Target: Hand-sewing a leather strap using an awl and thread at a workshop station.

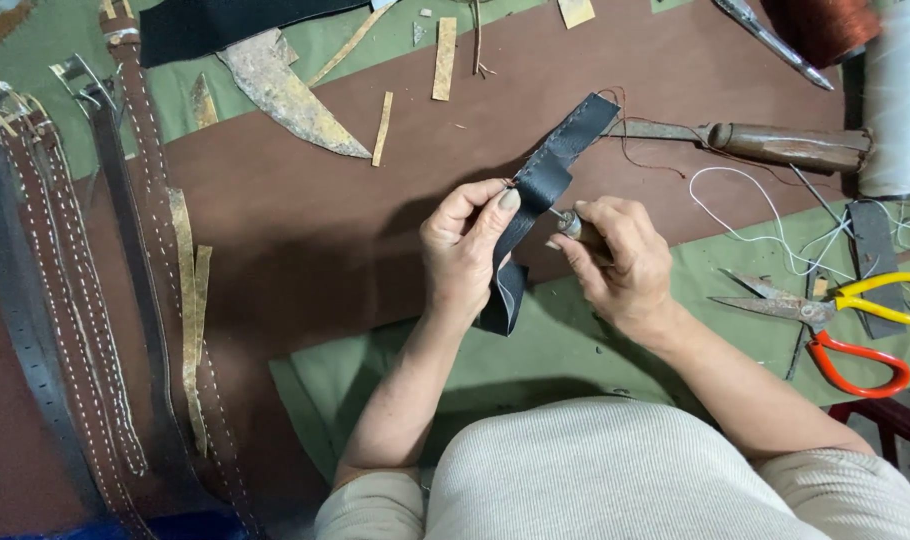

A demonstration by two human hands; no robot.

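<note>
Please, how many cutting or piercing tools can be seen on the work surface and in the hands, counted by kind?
Scissors with yellow and orange handles: 1
Awl with wooden handle, in the right hand: 1
Long tool with brown wooden handle: 1
Metal tool at the top edge: 1
Total: 4

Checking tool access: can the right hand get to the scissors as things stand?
Probably not at once: the right hand grips an awl against the black strap. The scissors lie uncovered on the cloth to its right.
</note>
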